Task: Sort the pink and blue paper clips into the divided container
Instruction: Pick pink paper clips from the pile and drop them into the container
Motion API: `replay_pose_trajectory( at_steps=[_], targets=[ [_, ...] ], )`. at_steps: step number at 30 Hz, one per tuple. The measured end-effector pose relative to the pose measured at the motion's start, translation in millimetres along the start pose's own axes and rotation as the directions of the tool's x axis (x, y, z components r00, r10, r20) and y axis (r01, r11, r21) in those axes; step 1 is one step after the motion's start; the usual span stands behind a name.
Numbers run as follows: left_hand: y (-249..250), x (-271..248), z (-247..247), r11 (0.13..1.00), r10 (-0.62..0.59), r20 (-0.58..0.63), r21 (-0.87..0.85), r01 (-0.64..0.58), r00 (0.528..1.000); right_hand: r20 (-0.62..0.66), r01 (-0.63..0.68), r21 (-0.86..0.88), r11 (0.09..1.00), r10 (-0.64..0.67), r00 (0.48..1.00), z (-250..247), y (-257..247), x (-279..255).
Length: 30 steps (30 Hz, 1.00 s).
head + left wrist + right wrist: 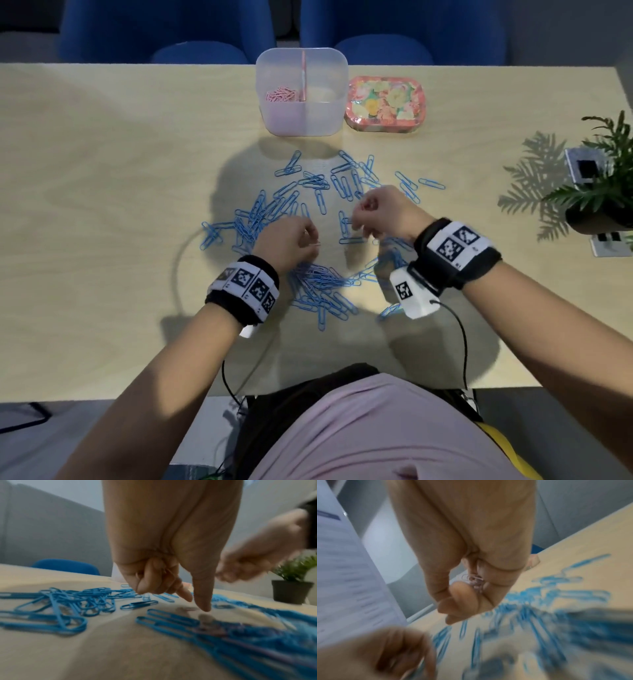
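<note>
Pink shirt [376, 428] fills the bottom of my head view, closest thing to the lens, with both forearms reaching out over the pale wood surface [102, 205].

Going left to right: my left hand [287, 240] hangs low over the scattered blue paper clips [322, 287]. On the left wrist view the outer fingers are curled in while the index finger [186, 595] and thumb point down at the surface, narrow gap between them. On the head view there's a thin pale clip-like sliver right at those fingertips, but I can't tell whether it's actually pinched.

My right hand [383, 212] is just right of that, raised a bit above the clips, fingers folded in. The right wrist view shows it holding a few small pink paper clips [473, 580] tucked between thumb and curled fingers. That view is pretty smeared otherwise.

Blue clips are spread loose all around and under both hands, thickest near my left wrist.

Further back, the clear square plastic container with a centre divider [303, 120] has a little heap of pink clips [281, 94] in its left compartment. I can't make out any clips in the right one. Touching or just beside it on the right sits a floral-patterned tin [385, 102], and a potted green plant [603, 185] is well off at the right edge.
</note>
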<state>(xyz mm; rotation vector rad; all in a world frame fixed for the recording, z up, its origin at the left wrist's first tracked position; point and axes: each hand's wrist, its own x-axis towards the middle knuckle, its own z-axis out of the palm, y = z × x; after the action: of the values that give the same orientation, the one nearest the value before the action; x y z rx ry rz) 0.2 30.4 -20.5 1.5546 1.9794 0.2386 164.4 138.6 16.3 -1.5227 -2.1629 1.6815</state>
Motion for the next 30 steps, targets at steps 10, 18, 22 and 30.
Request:
replay_pose_trajectory(
  at_steps=[10, 18, 22, 30],
  targets=[
    [3.8, -2.1, 4.0, 0.953, 0.179, 0.022, 0.243, -0.179, 0.984, 0.053, -0.078, 0.644, 0.761, 0.057, 0.997, -37.3, -119.8, 90.9],
    [-0.7, 12.7, -18.5, 0.994, 0.080, 0.044, 0.064, -0.083, 0.996, 0.069, -0.158, 0.806, 0.570, 0.175, 0.982, -32.1, -157.0, 163.3],
    [6.1, 47.8, -69.9, 0.999, 0.045, -0.203, 0.019, -0.042, 0.978, 0.154, -0.203, 0.818, 0.539, 0.136, 0.979, -30.8, -167.6, 161.7],
    [28.6, 145.1, -148.9, 0.993, -0.004, -0.400, 0.105, 0.050, 0.916, -0.073, -0.007, 0.744, 0.668, 0.092, 0.993, -44.9, -143.9, 98.4]
  ],
)
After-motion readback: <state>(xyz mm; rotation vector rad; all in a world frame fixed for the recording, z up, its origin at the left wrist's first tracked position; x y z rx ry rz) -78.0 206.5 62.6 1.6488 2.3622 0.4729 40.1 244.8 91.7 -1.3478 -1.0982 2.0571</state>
